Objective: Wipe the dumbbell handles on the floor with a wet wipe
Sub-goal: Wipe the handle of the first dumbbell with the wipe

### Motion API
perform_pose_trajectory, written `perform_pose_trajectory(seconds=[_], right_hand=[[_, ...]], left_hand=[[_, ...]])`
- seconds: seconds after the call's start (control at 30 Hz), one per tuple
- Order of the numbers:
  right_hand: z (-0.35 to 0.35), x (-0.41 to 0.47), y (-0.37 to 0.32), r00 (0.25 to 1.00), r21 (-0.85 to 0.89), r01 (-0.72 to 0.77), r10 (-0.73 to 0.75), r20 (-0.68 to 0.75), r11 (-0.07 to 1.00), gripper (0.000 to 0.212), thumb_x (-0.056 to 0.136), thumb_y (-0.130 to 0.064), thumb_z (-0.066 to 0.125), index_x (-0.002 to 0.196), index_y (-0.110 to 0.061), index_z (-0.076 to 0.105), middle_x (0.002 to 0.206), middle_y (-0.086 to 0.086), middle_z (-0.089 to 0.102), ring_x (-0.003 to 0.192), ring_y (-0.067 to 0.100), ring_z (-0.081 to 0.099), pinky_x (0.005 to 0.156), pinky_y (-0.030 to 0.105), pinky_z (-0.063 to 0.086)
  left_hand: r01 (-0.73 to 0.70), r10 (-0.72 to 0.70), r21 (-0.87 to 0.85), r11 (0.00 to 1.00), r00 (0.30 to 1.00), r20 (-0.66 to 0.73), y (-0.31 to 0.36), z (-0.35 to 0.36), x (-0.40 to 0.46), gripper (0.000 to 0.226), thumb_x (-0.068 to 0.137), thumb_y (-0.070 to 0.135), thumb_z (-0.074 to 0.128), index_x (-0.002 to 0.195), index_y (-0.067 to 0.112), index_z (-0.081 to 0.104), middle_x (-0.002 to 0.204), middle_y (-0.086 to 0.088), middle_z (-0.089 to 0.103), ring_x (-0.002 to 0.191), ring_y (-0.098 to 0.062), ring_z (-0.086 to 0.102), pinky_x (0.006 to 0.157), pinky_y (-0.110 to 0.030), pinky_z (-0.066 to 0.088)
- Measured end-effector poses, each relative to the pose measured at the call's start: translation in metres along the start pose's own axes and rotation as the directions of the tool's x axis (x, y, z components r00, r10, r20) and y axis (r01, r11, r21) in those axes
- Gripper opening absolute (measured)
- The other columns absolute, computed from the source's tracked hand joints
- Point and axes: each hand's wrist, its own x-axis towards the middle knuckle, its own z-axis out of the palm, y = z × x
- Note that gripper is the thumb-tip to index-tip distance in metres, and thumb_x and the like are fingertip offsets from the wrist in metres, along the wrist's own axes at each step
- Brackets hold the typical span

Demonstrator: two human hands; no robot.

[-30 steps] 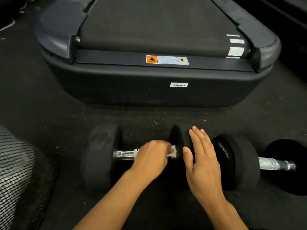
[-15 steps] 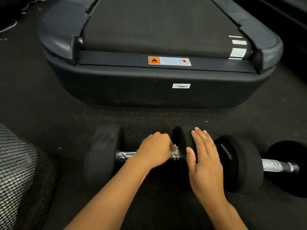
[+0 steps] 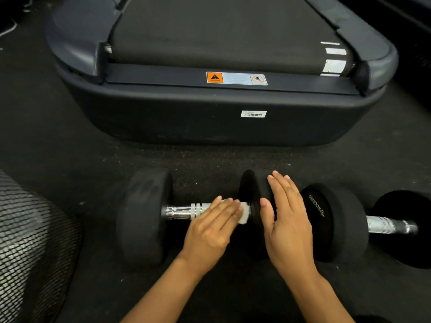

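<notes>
Two bare hands are down on the nearer dumbbell (image 3: 149, 217), which lies on the black rubber floor (image 3: 58, 148) in front of me. The left hand (image 3: 210, 231) has its fingers laid out nearly straight over the right end of the chrome handle (image 3: 184, 212), pressing a small folded white wet wipe (image 3: 243, 213) against the bar just beside the inner face of the right weight; only a corner of the wipe peeks out past the fingertips. The right hand (image 3: 286, 224) lies flat and relaxed on that right-hand weight head (image 3: 254, 194), fingers together and extended over its top, thumb resting on the face toward the handle, gripping nothing.

The bared stretch of handle is bright metal with knurled bands and a smooth flared section where it meets the left weight. Both heads are matte black and round.

Just right of it, touching or nearly so, lies a second dumbbell (image 3: 345, 220) in line with the first; its near end face carries white lettering that seems to read "PROGRESS", though it is turned sideways and small. Its handle (image 3: 389, 226) is silvery too.

Beyond them sits the rear end of a treadmill (image 3: 210, 117), with an orange-and-white warning sticker (image 3: 236, 78) too small to read and a white barcode label (image 3: 253, 114). A black mesh surface (image 3: 28, 241) fills the lower left corner.
</notes>
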Motion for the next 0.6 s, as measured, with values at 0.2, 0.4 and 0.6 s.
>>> perform_pose_trajectory(seconds=[0.2,0.4,0.6], right_hand=[[0.001,-0.004,-0.001,1.000,-0.002,0.007,-0.007,-0.014,1.000,0.053,0.093,-0.037,0.031,0.134,-0.007,0.045,0.142,0.002,0.042,0.137,0.014,0.026,0.107,0.033,0.026],[0.001,-0.003,-0.002,1.000,-0.014,-0.016,0.016,-0.011,1.000,0.053,0.093,-0.037,0.030,0.134,-0.008,0.045,0.142,0.002,0.043,0.136,0.014,0.026,0.107,0.033,0.025],[0.001,-0.003,-0.003,1.000,-0.018,-0.026,0.026,-0.013,1.000,0.053,0.092,-0.038,0.030,0.135,-0.010,0.045,0.142,0.000,0.042,0.136,0.011,0.025,0.107,0.029,0.022]], left_hand=[[0.111,-0.101,-0.039,0.993,0.976,0.195,0.004,-0.008,0.027,0.025,0.082,0.011,0.054,0.102,0.010,0.069,0.101,-0.005,0.070,0.098,-0.017,0.065,0.094,-0.034,0.047],[0.670,-0.457,0.024,0.742,0.480,0.749,-0.012,-0.025,0.091,0.024,0.094,0.035,0.051,0.090,0.019,0.068,0.080,-0.002,0.061,0.084,-0.021,0.061,0.070,-0.032,0.044],[0.450,-0.415,0.063,0.891,0.749,0.517,0.013,-0.035,0.062,0.021,0.095,0.028,0.048,0.108,0.031,0.063,0.098,0.001,0.067,0.096,-0.021,0.061,0.081,-0.034,0.047]])
